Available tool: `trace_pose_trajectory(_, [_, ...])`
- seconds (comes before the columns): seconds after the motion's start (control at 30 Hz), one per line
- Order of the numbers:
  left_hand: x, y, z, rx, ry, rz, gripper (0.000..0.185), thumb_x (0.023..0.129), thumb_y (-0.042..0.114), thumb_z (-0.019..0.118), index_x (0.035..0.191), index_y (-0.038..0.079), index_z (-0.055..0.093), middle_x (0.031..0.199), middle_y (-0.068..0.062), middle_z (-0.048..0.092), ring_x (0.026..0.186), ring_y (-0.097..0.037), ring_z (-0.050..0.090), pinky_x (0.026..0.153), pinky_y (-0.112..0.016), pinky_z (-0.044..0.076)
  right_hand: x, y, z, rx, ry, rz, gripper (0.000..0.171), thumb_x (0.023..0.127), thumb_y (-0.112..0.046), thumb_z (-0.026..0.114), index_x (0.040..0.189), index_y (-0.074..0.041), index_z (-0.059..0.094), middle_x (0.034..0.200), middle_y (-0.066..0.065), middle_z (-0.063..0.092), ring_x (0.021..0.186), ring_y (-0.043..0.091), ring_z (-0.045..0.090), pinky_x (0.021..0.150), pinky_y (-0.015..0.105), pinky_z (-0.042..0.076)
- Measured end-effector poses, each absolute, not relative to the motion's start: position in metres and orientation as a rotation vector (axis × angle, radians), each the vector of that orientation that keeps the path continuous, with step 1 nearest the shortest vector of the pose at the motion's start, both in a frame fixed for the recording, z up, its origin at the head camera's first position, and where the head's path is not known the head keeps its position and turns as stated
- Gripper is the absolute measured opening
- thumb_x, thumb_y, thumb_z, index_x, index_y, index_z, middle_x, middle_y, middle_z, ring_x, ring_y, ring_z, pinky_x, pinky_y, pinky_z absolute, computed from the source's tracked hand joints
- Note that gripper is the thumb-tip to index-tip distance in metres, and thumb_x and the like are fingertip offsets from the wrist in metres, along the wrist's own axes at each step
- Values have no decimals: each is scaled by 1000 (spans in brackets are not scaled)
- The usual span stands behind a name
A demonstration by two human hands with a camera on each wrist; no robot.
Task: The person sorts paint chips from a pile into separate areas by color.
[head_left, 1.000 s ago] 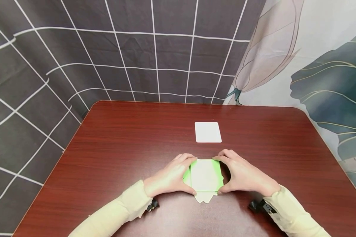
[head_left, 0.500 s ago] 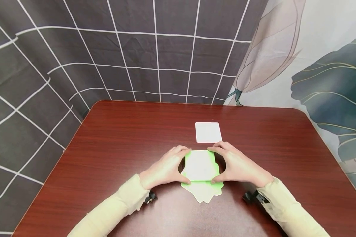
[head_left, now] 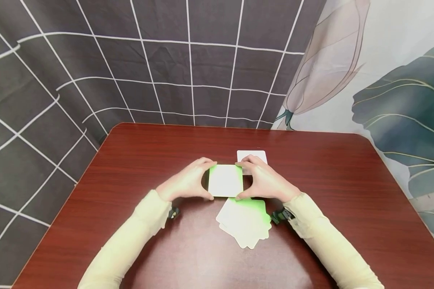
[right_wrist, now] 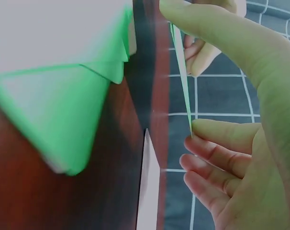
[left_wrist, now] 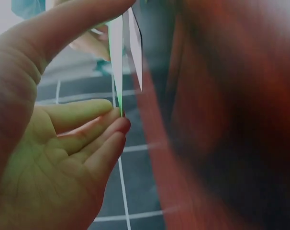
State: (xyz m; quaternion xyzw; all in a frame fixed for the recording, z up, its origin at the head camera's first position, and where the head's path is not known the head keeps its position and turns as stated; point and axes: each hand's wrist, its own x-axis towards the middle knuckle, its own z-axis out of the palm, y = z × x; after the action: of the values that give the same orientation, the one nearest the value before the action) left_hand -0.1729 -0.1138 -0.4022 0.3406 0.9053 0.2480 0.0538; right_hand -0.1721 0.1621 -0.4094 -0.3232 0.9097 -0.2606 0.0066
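A square white card with green edges (head_left: 226, 181) is held between both hands, above the table in the wrist views. My left hand (head_left: 187, 181) pinches its left corners, thumb at the near corner and fingers at the far one. On the other side, my right hand (head_left: 269, 182) pinches the right corners the same way. In the left wrist view the card (left_wrist: 116, 62) appears almost edge-on, with the fingertips at its lower edge. A fanned pile of similar white and green cards (head_left: 244, 224) lies on the table, nearer the body and slightly right.
A plain white square card (head_left: 249, 154) lies farther back, partly covered by the right hand in the head view. Everything sits on a reddish-brown wooden table (head_left: 166, 144). Behind it hang a dark gridded curtain (head_left: 166, 60) and a leaf-patterned curtain (head_left: 401, 100).
Both hands have lifted the card off the pile and carried it away from the body and to the left. More of the fanned pile now shows.
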Motion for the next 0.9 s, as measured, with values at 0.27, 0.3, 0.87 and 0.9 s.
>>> trace_pose_trajectory(0.27, [-205,-128,-396,1007,2756,703,103,59,25,100,142,-11,50,133,-18,54,122,-30,54,108,-38,42,-205,138,-405,-1034,2844,-798,99,58,-46,97,136,2,61,117,8,54,105,26,53,89,34,48])
trace_pose_trajectory(0.3, [-209,-129,-396,1003,2756,689,103,59,25,100,141,-11,50,133,-18,54,121,-30,54,107,-38,42,-208,135,-405,-1030,2841,-800,99,58,-47,97,136,3,61,116,7,54,105,25,53,89,34,48])
trace_pose_trajectory(0.87, [-251,-139,-398,939,2693,601,97,63,20,96,141,-14,49,135,-24,55,124,-35,53,109,-41,41,-246,112,-418,-857,2797,-688,100,64,-52,93,142,-1,57,123,7,52,117,24,47,100,33,43])
trace_pose_trajectory(0.9, [-251,-140,-398,933,2687,607,97,63,20,96,141,-14,49,136,-24,55,124,-35,53,109,-42,40,-247,112,-418,-848,2793,-671,100,64,-53,93,142,-1,57,124,7,52,118,24,45,100,33,43])
